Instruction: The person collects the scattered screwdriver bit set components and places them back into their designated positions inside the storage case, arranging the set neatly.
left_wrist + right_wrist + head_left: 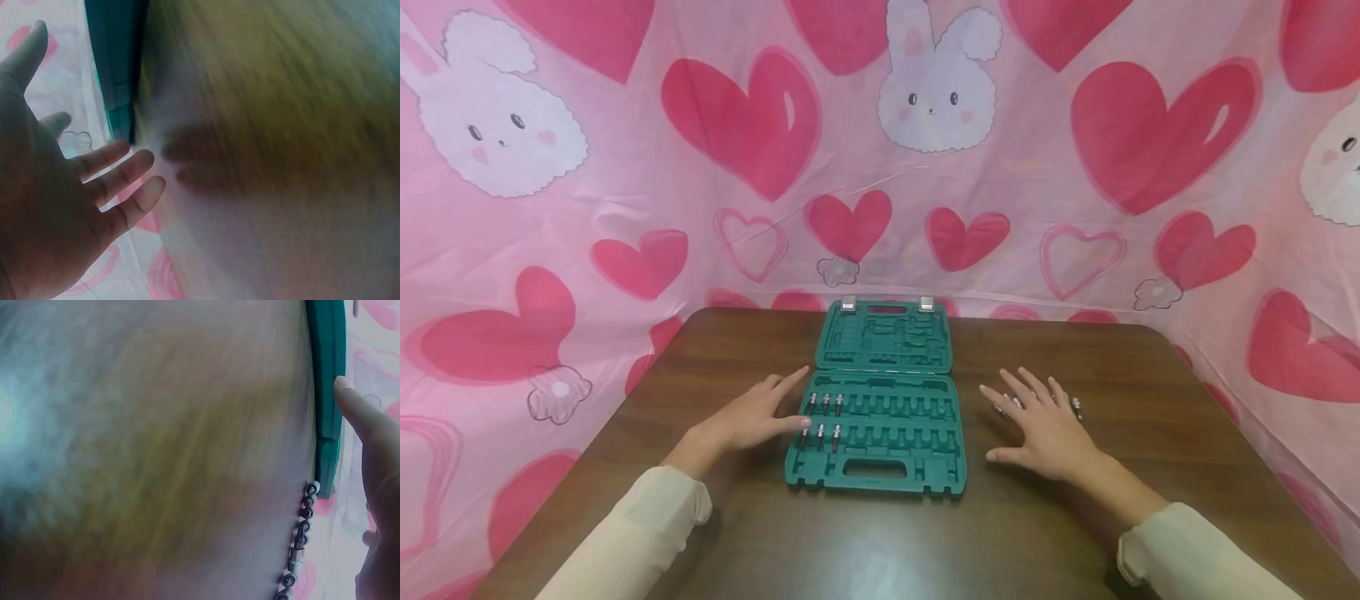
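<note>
A green plastic tool case (874, 477) lies opened flat on the table. Three bit sockets (826, 403) sit in the left slots of its upper row, and three more (821, 435) in the left of its lower row. My left hand (747, 419) is at the case's left edge, fingers extended, thumb over the lower-row sockets; whether it touches them I cannot tell. Off to the right, my right hand (1047, 429) is spread with nothing held. Beyond and partly beneath it, loose bit sockets (1077, 407) stand in a line, several showing in the right wrist view (305, 513).
The case lid (883, 335), with two metal latches (927, 304), lies back toward the far edge of the brown wooden table (730, 533). A pink cloth (865, 167) with hearts and rabbits hangs behind and at both sides.
</note>
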The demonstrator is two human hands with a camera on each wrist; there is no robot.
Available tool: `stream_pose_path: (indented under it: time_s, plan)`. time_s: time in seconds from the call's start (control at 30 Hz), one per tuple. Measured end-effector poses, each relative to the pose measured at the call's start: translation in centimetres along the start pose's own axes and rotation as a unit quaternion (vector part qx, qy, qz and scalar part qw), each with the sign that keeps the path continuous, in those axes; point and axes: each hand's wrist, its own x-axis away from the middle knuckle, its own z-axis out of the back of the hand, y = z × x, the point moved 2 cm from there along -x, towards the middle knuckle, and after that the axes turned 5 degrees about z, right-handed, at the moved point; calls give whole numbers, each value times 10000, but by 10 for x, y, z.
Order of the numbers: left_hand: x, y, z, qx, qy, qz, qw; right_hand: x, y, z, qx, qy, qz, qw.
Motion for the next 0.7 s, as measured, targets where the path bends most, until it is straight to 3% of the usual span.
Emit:
stream_pose_path:
  time_s: [0.4,0.7]
  plan:
    - [-3,5,2,901,-263,-248,9953,4,11,3,-273,303,-6,9992]
    - [-11,3,1,1237,-410,-420,9906,9,18,9,-569,487,109,9971]
